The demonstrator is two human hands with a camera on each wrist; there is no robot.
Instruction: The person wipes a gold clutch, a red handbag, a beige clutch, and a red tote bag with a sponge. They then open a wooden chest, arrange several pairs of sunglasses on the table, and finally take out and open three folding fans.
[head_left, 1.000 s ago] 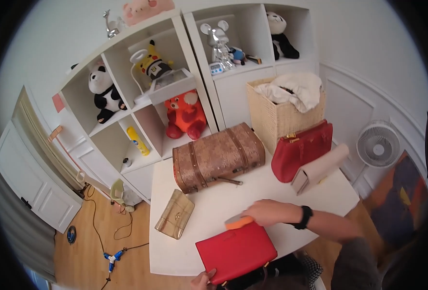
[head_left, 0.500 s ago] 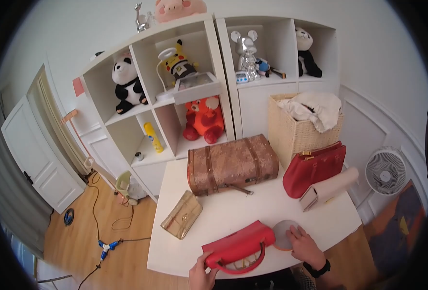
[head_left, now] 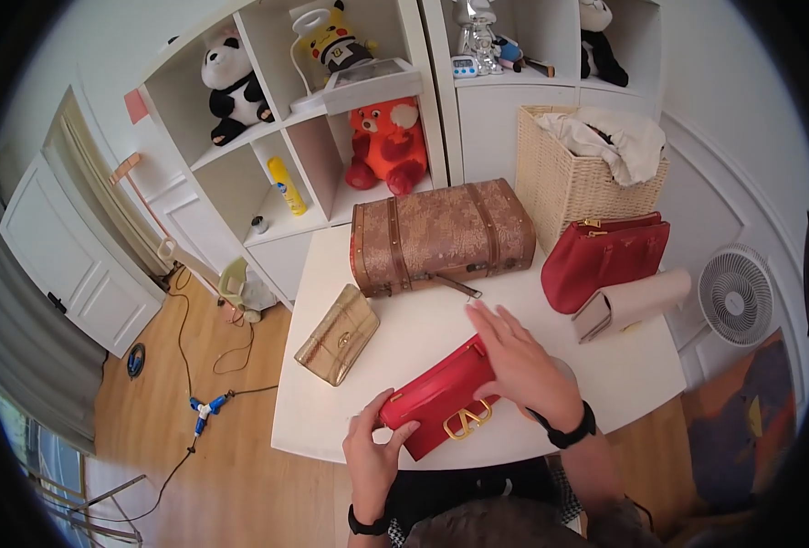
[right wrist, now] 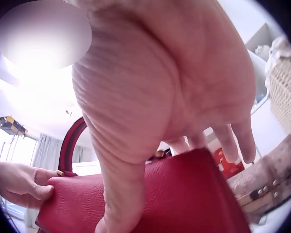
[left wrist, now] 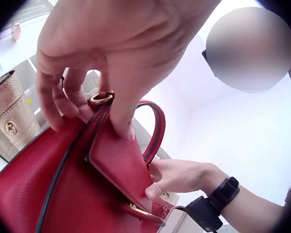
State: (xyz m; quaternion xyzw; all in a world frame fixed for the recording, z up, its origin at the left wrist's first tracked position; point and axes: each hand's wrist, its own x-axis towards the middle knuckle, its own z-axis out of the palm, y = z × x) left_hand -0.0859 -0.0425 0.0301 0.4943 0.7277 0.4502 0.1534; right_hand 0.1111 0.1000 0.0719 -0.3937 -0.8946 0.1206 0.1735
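A red handbag (head_left: 436, 402) with a gold V-shaped emblem (head_left: 468, 420) is tilted on the white table, near its front edge. At the bag's left end my left hand (head_left: 372, 447) pinches the top corner; in the left wrist view its thumb lies on the flap beside a gold ring (left wrist: 102, 98). My right hand (head_left: 528, 370) is at the other end, fingers extended, and its thumb (right wrist: 123, 199) lies against the bag's face in the right wrist view. Partly hidden under the right hand is a flat grey round pad (head_left: 564, 368) with an orange edge.
A gold clutch (head_left: 339, 335) lies at the table's left. Behind stands a brown patterned case (head_left: 441, 233) with straps. To the right are a dark red tote (head_left: 605, 260) and a pale pink bag (head_left: 637, 306), with a wicker basket (head_left: 587, 183) beyond them.
The right hand has put the grey-and-orange pad down on the table and moved to the bag's right end. The red handbag has been turned, so its gold emblem now shows.
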